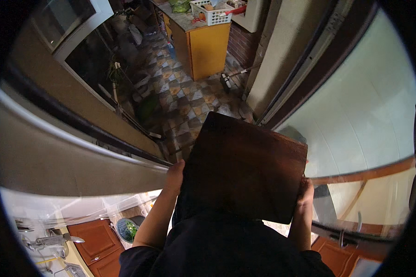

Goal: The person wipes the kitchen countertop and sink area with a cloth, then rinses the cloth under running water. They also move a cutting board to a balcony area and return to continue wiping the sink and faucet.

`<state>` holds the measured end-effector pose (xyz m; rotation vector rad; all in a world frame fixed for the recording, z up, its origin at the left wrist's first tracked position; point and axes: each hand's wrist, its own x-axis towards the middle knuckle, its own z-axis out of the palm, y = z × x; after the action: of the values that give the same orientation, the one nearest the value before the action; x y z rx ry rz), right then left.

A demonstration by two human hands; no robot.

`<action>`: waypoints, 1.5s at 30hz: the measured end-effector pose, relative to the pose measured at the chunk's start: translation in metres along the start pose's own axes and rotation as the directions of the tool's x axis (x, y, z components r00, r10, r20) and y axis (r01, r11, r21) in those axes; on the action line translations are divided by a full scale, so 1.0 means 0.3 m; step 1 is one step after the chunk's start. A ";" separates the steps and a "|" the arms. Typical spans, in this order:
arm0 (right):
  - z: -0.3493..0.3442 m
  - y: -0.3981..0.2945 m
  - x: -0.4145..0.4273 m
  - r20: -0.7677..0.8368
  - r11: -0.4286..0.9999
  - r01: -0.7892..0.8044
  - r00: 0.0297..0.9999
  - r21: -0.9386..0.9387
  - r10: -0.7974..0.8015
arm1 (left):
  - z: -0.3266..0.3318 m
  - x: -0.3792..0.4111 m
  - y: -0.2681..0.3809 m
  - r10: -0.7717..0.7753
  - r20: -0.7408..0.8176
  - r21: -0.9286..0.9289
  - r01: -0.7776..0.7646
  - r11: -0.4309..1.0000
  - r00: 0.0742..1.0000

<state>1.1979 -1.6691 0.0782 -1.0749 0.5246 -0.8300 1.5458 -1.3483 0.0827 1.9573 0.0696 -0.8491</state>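
Observation:
A dark brown wooden slab (246, 166), roughly square, is held up in front of my body. Whether it is a thick board or the top of a stool or box, I cannot tell. My left hand (176, 176) grips its left edge, with the fingers hidden underneath. On the opposite edge, my right hand (306, 189) has hold of it, its fingers mostly out of sight. The slab's far edge is tilted across the view and covers part of the patterned tile floor (187, 100) beyond.
A doorway surrounds me, with a brown frame (319, 69) on the right and a glass door panel (353, 114) beside it. Ahead stands a yellow-sided counter (209, 52) bearing a white plastic basket (216, 18). A long-handled floor tool (226, 80) lies low near it. Behind left is a bin (124, 230) holding greens.

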 end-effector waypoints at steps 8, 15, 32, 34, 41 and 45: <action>0.244 0.120 0.645 -0.400 0.953 -0.289 0.867 0.087 0.299 | -0.096 0.405 0.350 -0.191 -0.196 -0.227 0.145 0.963 0.962; 0.429 0.151 0.985 -0.463 0.945 -0.323 0.829 0.059 0.312 | -0.198 0.656 0.671 -0.047 -0.184 -0.288 -0.009 0.958 0.982; 1.071 0.184 1.972 -0.296 0.919 -0.392 0.882 -0.032 0.366 | -0.421 1.368 0.980 -0.160 -0.284 -0.483 0.003 0.875 0.945; 1.006 0.317 2.110 -0.232 0.936 -0.319 0.932 -0.150 0.280 | -0.420 1.506 0.962 -0.128 -0.269 -0.470 -0.015 0.882 0.955; 1.287 0.235 2.490 -0.300 0.879 -0.476 0.833 0.038 0.464 | -0.352 1.611 1.400 -0.445 -0.404 -0.547 0.179 0.818 0.799; 1.384 0.275 2.722 -0.186 0.883 -0.395 0.916 -0.255 0.356 | -0.352 1.694 1.607 -0.311 -0.249 -0.682 0.062 0.729 0.917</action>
<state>2.0165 -2.0759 0.1818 -1.1359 0.9603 -0.4893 2.1702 -1.6689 0.1789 1.3914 0.7089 -0.4843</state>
